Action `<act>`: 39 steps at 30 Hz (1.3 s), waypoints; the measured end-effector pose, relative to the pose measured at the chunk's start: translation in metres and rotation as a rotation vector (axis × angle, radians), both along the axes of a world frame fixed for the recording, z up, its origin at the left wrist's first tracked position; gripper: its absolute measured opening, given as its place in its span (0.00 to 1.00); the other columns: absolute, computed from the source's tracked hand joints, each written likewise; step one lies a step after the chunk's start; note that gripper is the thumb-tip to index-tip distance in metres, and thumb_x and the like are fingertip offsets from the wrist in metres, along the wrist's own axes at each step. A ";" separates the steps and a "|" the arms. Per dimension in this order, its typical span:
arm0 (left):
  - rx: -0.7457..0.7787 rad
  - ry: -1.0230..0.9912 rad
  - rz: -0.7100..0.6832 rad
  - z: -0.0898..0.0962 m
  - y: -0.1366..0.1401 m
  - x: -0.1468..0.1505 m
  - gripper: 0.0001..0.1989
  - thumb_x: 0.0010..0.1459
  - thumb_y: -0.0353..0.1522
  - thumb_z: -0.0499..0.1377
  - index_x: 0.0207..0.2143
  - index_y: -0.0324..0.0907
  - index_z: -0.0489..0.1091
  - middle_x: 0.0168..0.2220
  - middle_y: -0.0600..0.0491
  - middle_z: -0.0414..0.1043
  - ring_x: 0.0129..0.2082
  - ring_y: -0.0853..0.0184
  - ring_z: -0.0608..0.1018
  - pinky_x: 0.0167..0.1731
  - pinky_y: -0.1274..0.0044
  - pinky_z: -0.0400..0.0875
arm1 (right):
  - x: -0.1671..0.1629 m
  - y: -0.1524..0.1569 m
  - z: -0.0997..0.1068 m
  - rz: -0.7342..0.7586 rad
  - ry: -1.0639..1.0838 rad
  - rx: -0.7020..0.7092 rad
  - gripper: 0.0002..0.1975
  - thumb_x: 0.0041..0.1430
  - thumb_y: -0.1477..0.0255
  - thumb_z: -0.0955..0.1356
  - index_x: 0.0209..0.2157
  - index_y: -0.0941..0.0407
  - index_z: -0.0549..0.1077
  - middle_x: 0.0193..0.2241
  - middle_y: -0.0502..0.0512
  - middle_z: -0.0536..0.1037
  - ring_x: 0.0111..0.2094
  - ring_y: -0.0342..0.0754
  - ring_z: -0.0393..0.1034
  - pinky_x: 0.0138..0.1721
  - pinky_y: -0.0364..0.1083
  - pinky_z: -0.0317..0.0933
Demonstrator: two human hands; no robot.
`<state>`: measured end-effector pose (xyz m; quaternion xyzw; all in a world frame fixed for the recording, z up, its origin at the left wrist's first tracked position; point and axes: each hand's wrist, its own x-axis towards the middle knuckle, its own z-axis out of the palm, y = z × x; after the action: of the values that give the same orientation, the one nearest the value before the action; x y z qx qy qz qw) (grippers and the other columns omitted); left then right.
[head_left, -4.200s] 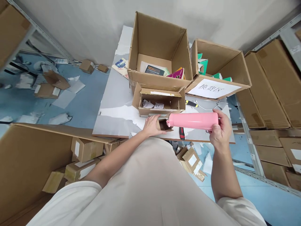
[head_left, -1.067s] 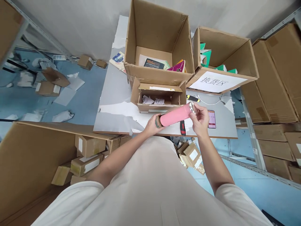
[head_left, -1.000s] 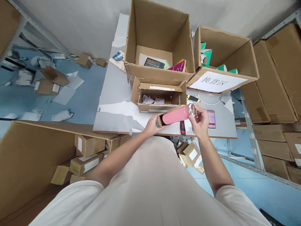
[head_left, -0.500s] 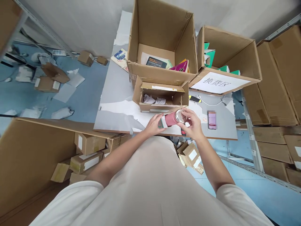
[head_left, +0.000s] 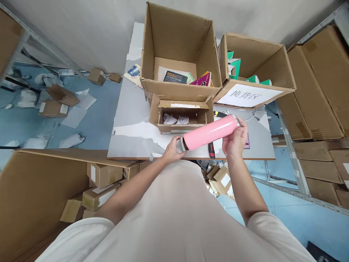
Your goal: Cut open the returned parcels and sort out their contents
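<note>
A pink bottle (head_left: 211, 132) with a grey cap is held sideways over the front of the table, its cap end to the left. My left hand (head_left: 173, 150) is closed around the cap end. At the silvery base, my right hand (head_left: 236, 139) grips with its fingers. Just behind the bottle stands a small open carton (head_left: 174, 128) with crumpled paper inside. A red and black cutter (head_left: 211, 150) lies under the bottle near the table's front edge. Partly hidden behind my right hand is a phone (head_left: 247, 142).
Behind the small carton stands a large open box (head_left: 180, 87) with books. To its right, another box (head_left: 253, 98) holds green packets and bears a handwritten sign. A big carton (head_left: 68, 154) with small parcels is at lower left. Stacked boxes (head_left: 313, 98) fill the right-hand shelf.
The bottle has swung so that its long pink side shows, reaching further right. My right hand has moved right and up with the base. The phone is now mostly covered.
</note>
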<state>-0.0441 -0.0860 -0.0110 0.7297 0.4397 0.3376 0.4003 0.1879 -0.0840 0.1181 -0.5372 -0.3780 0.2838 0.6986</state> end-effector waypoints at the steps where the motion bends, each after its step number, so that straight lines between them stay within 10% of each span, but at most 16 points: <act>1: 0.005 -0.012 0.012 -0.001 0.000 -0.001 0.38 0.45 0.35 0.65 0.57 0.40 0.53 0.53 0.42 0.65 0.54 0.55 0.71 0.53 0.63 0.67 | 0.001 0.001 0.000 0.010 0.087 -0.029 0.25 0.56 0.49 0.65 0.48 0.49 0.69 0.50 0.55 0.73 0.50 0.50 0.70 0.49 0.52 0.67; 8: 0.022 0.004 -0.041 0.004 0.004 -0.004 0.31 0.43 0.34 0.65 0.50 0.43 0.56 0.49 0.45 0.67 0.50 0.57 0.72 0.51 0.64 0.68 | 0.004 -0.004 -0.016 0.030 0.484 -0.183 0.29 0.53 0.45 0.65 0.43 0.55 0.74 0.44 0.57 0.78 0.45 0.49 0.73 0.44 0.50 0.70; 27: -0.055 0.061 -0.026 0.009 0.004 0.000 0.32 0.41 0.43 0.68 0.43 0.47 0.53 0.51 0.44 0.69 0.49 0.54 0.76 0.45 0.58 0.71 | 0.020 -0.009 -0.034 -0.064 0.496 -0.175 0.25 0.52 0.48 0.67 0.43 0.52 0.73 0.45 0.56 0.77 0.44 0.48 0.73 0.43 0.53 0.70; 33: -0.059 0.086 0.016 0.018 0.001 -0.008 0.33 0.44 0.37 0.67 0.50 0.45 0.56 0.51 0.45 0.69 0.52 0.55 0.74 0.50 0.63 0.70 | 0.037 -0.021 -0.023 -0.100 0.215 -0.049 0.22 0.57 0.51 0.65 0.48 0.48 0.71 0.48 0.54 0.74 0.46 0.49 0.72 0.40 0.52 0.71; 39: -0.024 0.086 0.087 0.019 -0.001 -0.021 0.42 0.41 0.31 0.64 0.59 0.43 0.51 0.53 0.44 0.67 0.53 0.56 0.72 0.50 0.66 0.70 | 0.067 -0.059 -0.015 -0.253 -0.376 0.056 0.23 0.49 0.59 0.72 0.46 0.52 0.75 0.48 0.56 0.72 0.55 0.56 0.65 0.58 0.62 0.56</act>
<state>-0.0651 -0.0870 0.0080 0.7188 0.4919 0.3178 0.3746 0.2551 -0.1428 0.1032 -0.6043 -0.4389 0.0780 0.6604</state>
